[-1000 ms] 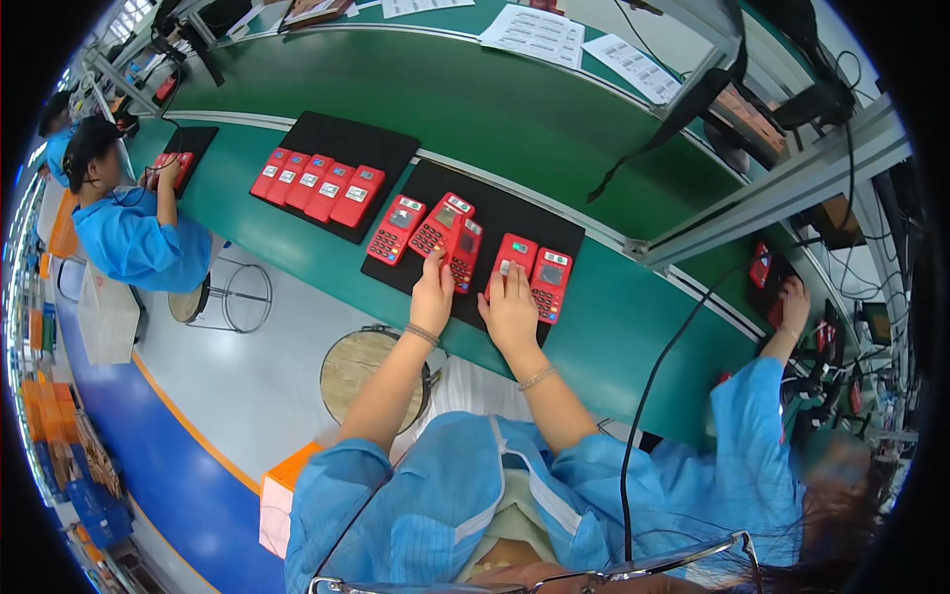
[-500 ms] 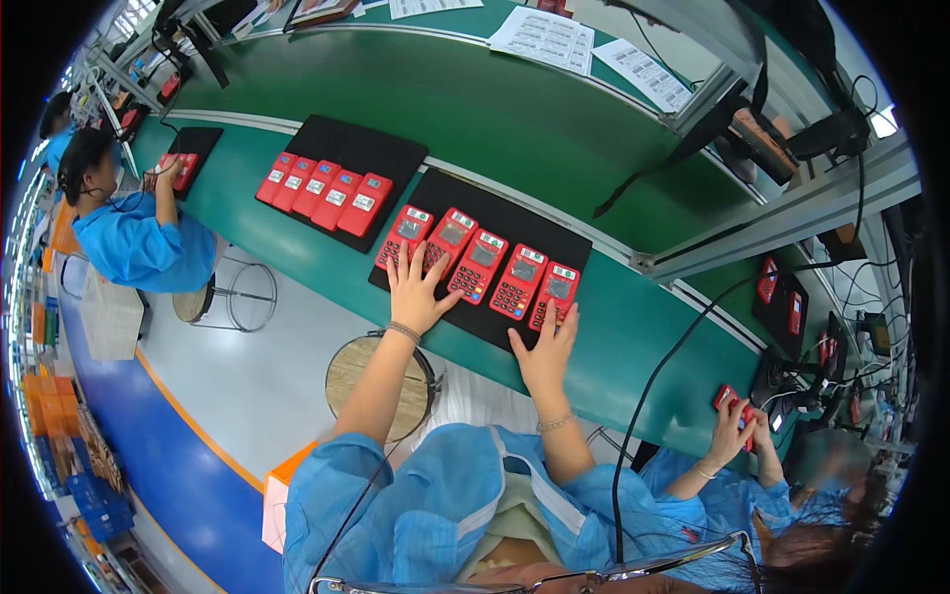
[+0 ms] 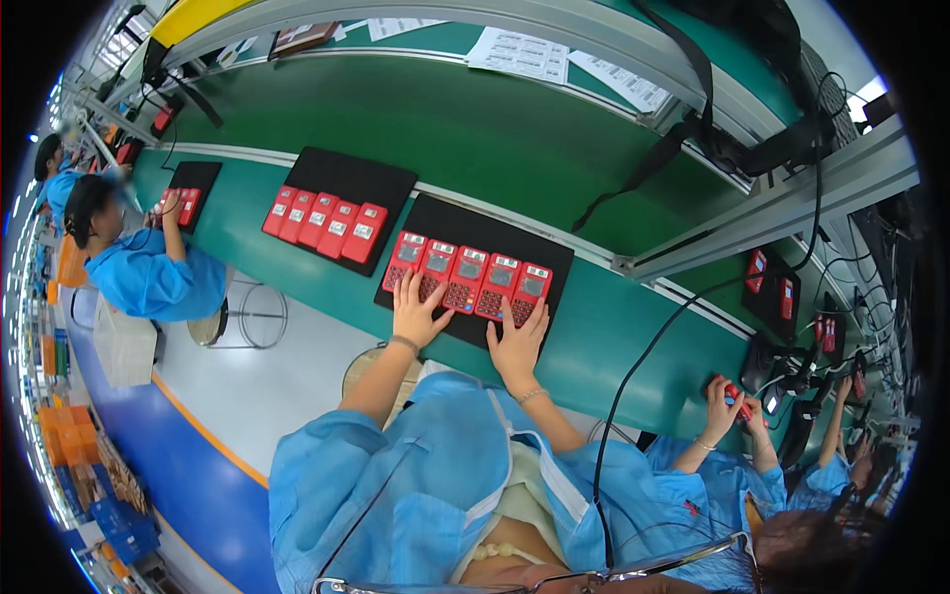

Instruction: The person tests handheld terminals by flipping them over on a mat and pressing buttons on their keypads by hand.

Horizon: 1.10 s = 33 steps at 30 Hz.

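Note:
Several red handheld card payment terminals lie face up in a tight row on a black mat, each with a small grey screen and a keypad. My left hand rests with spread fingers on the lower part of the leftmost terminals. Over the keypad ends of the rightmost ones lie the outstretched fingers of my right hand. Neither hand grips anything. My fingers cover part of the keypads. To the left, more red terminals with white labels lie on a second black mat.
A green bench runs across, backed by a green panel. At far left a person in blue handles red devices. On the right, a co-worker's hands hold another. A black cable hangs near my right arm.
The terminals under my hands were fanned and uneven; now they stand side by side in an even row. My right hand has come nearer my left. The view has shifted slightly.

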### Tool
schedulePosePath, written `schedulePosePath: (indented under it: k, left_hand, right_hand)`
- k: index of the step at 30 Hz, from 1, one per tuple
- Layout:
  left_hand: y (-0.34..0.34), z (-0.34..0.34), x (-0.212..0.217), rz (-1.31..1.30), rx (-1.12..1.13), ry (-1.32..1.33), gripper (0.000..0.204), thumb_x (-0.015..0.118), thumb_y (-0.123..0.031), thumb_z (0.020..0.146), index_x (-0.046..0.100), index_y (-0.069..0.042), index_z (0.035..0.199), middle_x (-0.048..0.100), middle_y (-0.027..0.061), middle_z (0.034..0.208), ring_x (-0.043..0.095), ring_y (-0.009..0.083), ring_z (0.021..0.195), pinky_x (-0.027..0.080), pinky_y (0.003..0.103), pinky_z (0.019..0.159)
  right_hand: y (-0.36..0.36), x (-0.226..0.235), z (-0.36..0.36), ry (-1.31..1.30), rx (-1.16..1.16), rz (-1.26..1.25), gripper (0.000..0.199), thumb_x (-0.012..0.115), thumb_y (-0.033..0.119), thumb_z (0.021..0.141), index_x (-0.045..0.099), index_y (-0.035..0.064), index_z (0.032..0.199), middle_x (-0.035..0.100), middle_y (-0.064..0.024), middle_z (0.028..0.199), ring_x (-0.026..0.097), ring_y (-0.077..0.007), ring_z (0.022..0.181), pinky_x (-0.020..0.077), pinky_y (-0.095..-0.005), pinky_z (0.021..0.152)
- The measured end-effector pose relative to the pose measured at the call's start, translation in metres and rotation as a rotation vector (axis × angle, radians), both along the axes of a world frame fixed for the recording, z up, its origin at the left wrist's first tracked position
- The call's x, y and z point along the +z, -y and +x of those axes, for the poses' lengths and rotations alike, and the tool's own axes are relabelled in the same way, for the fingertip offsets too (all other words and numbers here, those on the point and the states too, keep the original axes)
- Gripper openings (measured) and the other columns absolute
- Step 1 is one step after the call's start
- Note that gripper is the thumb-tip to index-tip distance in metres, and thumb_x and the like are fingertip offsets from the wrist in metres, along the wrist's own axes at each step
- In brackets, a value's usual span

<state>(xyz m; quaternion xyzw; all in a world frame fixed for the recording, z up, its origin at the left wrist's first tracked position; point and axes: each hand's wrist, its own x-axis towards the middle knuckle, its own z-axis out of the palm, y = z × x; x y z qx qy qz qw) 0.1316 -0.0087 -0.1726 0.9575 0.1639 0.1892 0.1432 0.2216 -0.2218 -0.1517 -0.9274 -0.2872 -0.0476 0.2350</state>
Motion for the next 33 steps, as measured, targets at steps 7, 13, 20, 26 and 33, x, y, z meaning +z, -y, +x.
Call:
schedulePosePath:
  k: [7,13,20,26,33]
  left_hand:
    - [-0.008,-0.011,-0.004,0.000,-0.029,0.004,0.065,0.072,-0.048,0.080,0.060,-0.020,0.138,0.040,0.0242,0.147,0.030,0.0437,0.143,0.022,0.060,0.119]
    - [-0.031,-0.010,0.001,0.107,-0.199,-0.024,0.082,0.073,-0.052,0.074,0.053,-0.019,0.146,0.044,0.0207,0.141,0.038,0.0417,0.136,0.031,0.056,0.105]
    - [-0.023,-0.002,0.007,0.154,-0.231,0.108,0.072,0.072,-0.046,0.074,0.059,-0.014,0.138,0.047,0.0217,0.137,0.044,0.0443,0.126,0.037,0.055,0.096]
    - [-0.028,-0.004,0.001,0.117,-0.213,0.151,0.068,0.071,-0.044,0.075,0.061,-0.014,0.135,0.049,0.0218,0.137,0.045,0.0469,0.125,0.038,0.055,0.094]
    - [-0.033,-0.008,0.002,0.184,-0.257,0.111,0.077,0.071,-0.044,0.074,0.055,-0.013,0.142,0.050,0.0199,0.138,0.049,0.0453,0.128,0.040,0.050,0.094]
  right_hand:
    - [-0.006,0.006,-0.010,0.112,-0.073,0.050,0.057,0.073,0.036,0.086,0.059,0.0216,0.140,0.033,-0.0335,0.144,0.028,-0.0541,0.140,0.0257,-0.0631,0.116]
    - [-0.013,-0.008,-0.016,0.155,-0.159,0.017,0.062,0.075,0.038,0.082,0.059,0.0238,0.140,0.034,-0.0331,0.146,0.035,-0.0519,0.136,0.0330,-0.0587,0.111]
    - [-0.020,-0.005,-0.015,0.218,-0.217,0.023,0.061,0.076,0.035,0.081,0.059,0.0223,0.138,0.035,-0.0310,0.146,0.038,-0.0500,0.133,0.0379,-0.0565,0.108]
    - [-0.025,-0.005,-0.016,0.205,-0.213,-0.010,0.064,0.077,0.034,0.079,0.058,0.0225,0.139,0.034,-0.0300,0.146,0.038,-0.0486,0.134,0.0379,-0.0549,0.108]
    - [-0.025,-0.004,-0.017,0.186,-0.202,-0.043,0.065,0.079,0.036,0.077,0.059,0.0218,0.137,0.033,-0.0300,0.147,0.037,-0.0484,0.134,0.0370,-0.0556,0.108]
